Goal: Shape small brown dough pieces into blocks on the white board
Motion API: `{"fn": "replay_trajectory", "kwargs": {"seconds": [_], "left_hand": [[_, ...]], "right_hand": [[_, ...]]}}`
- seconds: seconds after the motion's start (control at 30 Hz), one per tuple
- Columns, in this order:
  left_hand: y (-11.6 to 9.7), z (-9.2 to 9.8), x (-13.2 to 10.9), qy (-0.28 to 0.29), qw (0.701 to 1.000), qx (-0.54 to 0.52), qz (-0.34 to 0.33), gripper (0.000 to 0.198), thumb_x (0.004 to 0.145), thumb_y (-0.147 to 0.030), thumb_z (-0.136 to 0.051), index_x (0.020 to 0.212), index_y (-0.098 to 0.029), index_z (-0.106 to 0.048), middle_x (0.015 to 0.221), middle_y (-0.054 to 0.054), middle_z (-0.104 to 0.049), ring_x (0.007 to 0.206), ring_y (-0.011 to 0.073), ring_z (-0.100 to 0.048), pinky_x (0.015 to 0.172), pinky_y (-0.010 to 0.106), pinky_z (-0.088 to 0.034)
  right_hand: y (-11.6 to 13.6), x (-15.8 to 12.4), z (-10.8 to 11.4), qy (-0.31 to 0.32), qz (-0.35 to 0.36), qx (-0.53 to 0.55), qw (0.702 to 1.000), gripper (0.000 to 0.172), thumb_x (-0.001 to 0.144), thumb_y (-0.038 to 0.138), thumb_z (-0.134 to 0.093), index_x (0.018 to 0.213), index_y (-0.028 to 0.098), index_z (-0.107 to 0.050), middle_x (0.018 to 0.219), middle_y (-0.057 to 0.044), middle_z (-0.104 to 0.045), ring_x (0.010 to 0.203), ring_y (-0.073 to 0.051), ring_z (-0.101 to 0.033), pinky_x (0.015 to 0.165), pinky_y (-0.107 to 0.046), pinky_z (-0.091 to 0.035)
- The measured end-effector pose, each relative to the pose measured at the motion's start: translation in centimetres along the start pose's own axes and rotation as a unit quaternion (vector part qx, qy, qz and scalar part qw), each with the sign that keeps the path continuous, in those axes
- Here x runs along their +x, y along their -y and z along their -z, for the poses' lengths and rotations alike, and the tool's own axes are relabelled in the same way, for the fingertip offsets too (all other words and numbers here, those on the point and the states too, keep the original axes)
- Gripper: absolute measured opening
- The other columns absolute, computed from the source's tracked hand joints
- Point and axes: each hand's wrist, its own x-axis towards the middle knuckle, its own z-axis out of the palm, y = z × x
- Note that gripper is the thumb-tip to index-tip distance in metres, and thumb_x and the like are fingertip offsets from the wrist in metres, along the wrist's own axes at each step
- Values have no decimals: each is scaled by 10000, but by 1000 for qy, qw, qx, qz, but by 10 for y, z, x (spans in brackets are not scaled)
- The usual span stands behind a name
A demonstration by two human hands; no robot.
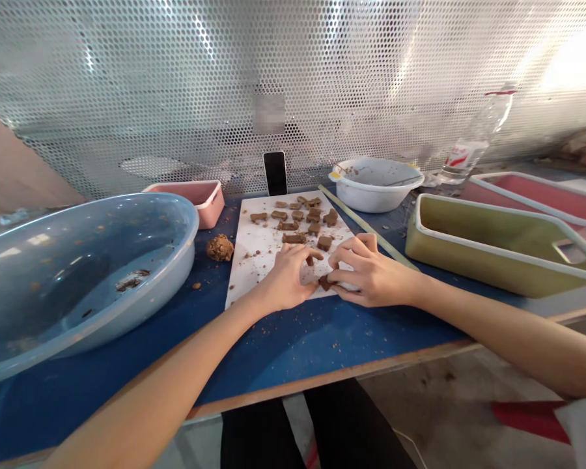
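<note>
A small dark brown lump of clay (pixel 325 283) is pinched between the fingertips of my right hand (pixel 371 273), low over the near edge of a white board (pixel 249 260). My left hand (pixel 289 277) is beside it, fingers curved and apart from the thumb, whose tip is at or close to the lump. I cannot tell whether it touches. Beyond my hands, several small shaped clay pieces (pixel 293 238) lie on the board among brown crumbs. A larger rough ball of clay (pixel 219 247) sits just left of the board.
A big blue basin (pixel 176 260) stands at left, with a pink bin (pixel 209 202) behind. A phone (pixel 275 173) leans against the perforated metal wall (pixel 176 85). To the right are a wooden strip (pixel 361 223), white bowl (pixel 371 195), green bin (pixel 469 260), red bin (pixel 542 195) and bottle (pixel 473 143).
</note>
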Motion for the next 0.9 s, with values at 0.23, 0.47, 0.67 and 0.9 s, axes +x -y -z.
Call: {"fn": "replay_trajectory", "kwargs": {"seconds": [0.23, 0.47, 0.67, 0.9], "left_hand": [[3, -1, 0, -2, 1000, 4, 1, 371, 867, -201, -789, 1212, -234, -656, 1151, 70, -721, 1137, 307, -638, 1065, 506, -497], [2, -1, -1, 3, 1000, 5, 3, 357, 870, -209, -769, 1207, -230, -654, 1169, 83, -725, 1147, 317, -622, 1051, 505, -509], [3, -1, -2, -8, 1000, 0, 5, 359, 870, -179, -739, 1212, -255, -664, 1196, 76, -740, 1174, 323, -637, 1064, 537, -526], [4, 0, -1, -27, 999, -18, 39, 377, 817, -105, -668, 1169, -241, -682, 1248, 90, -756, 1256, 345, -624, 1070, 557, -541]], "right_hand": [[2, 1, -2, -10, -1, -9, 1000, 109, 1082, 254, -682, 1033, 197, -760, 1125, -100, -678, 1175, -292, -558, 986, -462, -359], [6, 2, -2, 0, 1, -41, 999, 117, 1094, 252, -661, 1040, 200, -752, 1126, -103, -699, 1160, -297, -563, 967, -482, -350], [2, 1, 2, 15, -39, 16, 999, 161, 1045, 309, -700, 1144, 195, -754, 1212, -133, -667, 1153, -312, -566, 984, -499, -386], [-15, -2, 6, 88, -95, 100, 987, 429, 964, 474, -841, 1310, 245, -730, 1373, -152, -590, 1257, -340, -507, 1061, -545, -440]]}}
